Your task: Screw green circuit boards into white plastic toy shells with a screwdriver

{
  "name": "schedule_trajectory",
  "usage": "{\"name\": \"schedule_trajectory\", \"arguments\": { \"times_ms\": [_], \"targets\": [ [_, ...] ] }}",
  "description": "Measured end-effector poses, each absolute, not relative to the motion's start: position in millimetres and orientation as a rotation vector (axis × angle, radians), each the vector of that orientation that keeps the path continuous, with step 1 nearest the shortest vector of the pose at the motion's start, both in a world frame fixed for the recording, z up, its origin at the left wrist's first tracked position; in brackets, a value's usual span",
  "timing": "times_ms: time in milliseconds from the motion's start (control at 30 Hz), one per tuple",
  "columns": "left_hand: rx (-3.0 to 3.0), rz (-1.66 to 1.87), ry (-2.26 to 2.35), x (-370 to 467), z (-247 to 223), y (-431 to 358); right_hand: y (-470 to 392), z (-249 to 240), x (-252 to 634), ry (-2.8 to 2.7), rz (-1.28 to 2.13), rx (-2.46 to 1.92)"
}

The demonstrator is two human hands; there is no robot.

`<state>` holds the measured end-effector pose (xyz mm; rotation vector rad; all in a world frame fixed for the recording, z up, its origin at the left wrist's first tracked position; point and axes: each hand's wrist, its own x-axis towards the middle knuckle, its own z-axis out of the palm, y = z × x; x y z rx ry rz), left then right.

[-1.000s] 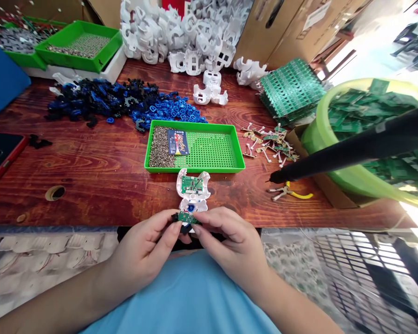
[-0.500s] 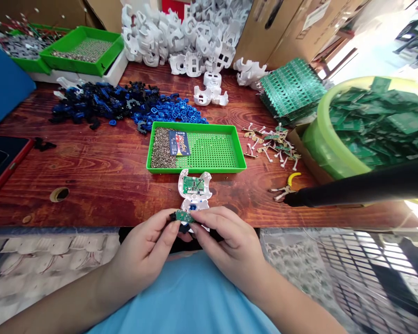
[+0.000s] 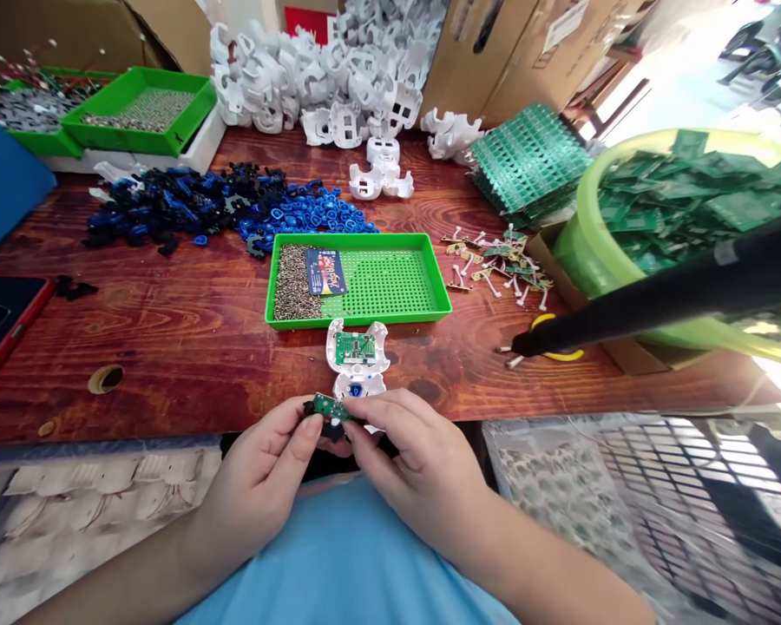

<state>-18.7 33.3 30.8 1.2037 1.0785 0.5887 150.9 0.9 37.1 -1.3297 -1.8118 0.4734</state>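
Between my two hands, just over the table's front edge, is a small green circuit board (image 3: 329, 406) with black parts at its end and below it. My left hand (image 3: 270, 460) pinches its left end between thumb and fingers. The fingertips of my right hand (image 3: 410, 447) close on its right end. Right behind the board lies an opened white plastic shell (image 3: 385, 365). Its far half holds a larger green circuit board (image 3: 355, 348), and its nearer part carries a blue piece (image 3: 356, 391). My fingers hide the shell's closest part.
Beyond the shell stands a green tray (image 3: 390, 321) of small screws and a card (image 3: 326, 271). Blue rings (image 3: 322, 211) and black parts lie behind it. Small wired boards (image 3: 495, 265), pliers (image 3: 563, 354) and a tub of boards (image 3: 589, 208) are at right. A black bar (image 3: 664, 291) crosses there.
The view has shifted slightly, so most things sit a little further left. Both hands still hold the small board, which now tilts a bit more, its right end lower.
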Motion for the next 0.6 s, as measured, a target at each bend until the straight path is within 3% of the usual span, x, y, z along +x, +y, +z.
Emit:
{"name": "schedule_trajectory", "arguments": {
  "times_ms": [267,433,600],
  "targets": [
    [1.562,0.582,1.052,-24.2,28.7,28.1,5.7,38.4,156.2,-1.606,0.743,-1.288],
    [1.895,0.577,1.035,-26.5,32.4,29.2,4.6,33.3,156.5,-1.626,0.641,-1.177],
    [1.755,0.486,1.132,-21.4,36.2,33.3,3.7,27.7,153.3,-1.683,0.59,-1.241]
  ]
}}
